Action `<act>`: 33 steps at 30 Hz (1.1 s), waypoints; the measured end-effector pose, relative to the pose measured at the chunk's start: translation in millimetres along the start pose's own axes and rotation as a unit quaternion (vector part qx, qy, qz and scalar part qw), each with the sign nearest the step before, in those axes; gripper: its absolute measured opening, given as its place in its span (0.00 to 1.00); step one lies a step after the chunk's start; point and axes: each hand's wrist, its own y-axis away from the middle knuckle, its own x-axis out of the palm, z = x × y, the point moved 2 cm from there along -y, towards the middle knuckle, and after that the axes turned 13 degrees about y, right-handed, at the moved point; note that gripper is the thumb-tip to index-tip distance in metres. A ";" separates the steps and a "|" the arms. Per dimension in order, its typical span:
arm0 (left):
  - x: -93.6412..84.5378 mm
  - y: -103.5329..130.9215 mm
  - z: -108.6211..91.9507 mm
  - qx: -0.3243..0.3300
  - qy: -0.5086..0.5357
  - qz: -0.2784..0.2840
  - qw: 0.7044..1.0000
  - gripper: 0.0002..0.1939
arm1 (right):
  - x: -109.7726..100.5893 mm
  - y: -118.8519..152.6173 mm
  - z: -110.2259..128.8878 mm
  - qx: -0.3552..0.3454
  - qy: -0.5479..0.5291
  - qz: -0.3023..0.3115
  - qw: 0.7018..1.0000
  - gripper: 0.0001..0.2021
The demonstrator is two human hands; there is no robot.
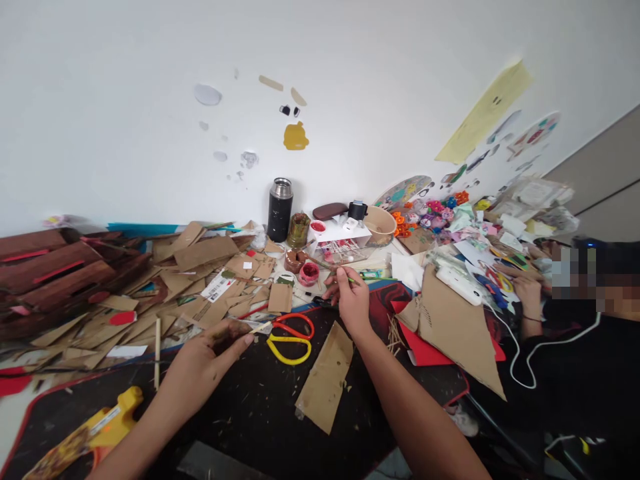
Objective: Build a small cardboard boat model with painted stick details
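My left hand (pixel 213 357) pinches a short pale stick (pixel 261 328) between thumb and fingers, close to the scissors (pixel 291 337) with one red and one yellow handle loop. My right hand (pixel 354 300) is closed around a thin brush-like stick (pixel 327 265), partly hidden by the fingers. It hovers just right of a small pot of red paint (pixel 309 273) and a pot of brown paint (pixel 296 259). A strip of cardboard (pixel 326 380) lies on the dark mat (pixel 240 413) between my forearms.
Cardboard scraps (pixel 205 257) and brown-painted pieces (pixel 55 280) pile up at left. A yellow glue gun (pixel 107 427) lies by my left forearm. A black flask (pixel 280 210) stands against the wall. Right of my hand are a large cardboard piece (pixel 457 333) and another person's hand (pixel 529 297).
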 end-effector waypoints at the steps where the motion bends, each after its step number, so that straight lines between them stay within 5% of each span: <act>1: 0.3 -0.1 0.3 0.000 0.004 -0.002 1.000 0.23 | 0.4 0.4 0.1 0.000 -0.001 0.002 1.000 0.25; 33: -0.4 -0.8 7.9 0.004 -0.019 -0.005 1.000 0.22 | 0.8 4.6 -3.1 0.006 -0.032 -0.004 0.999 0.24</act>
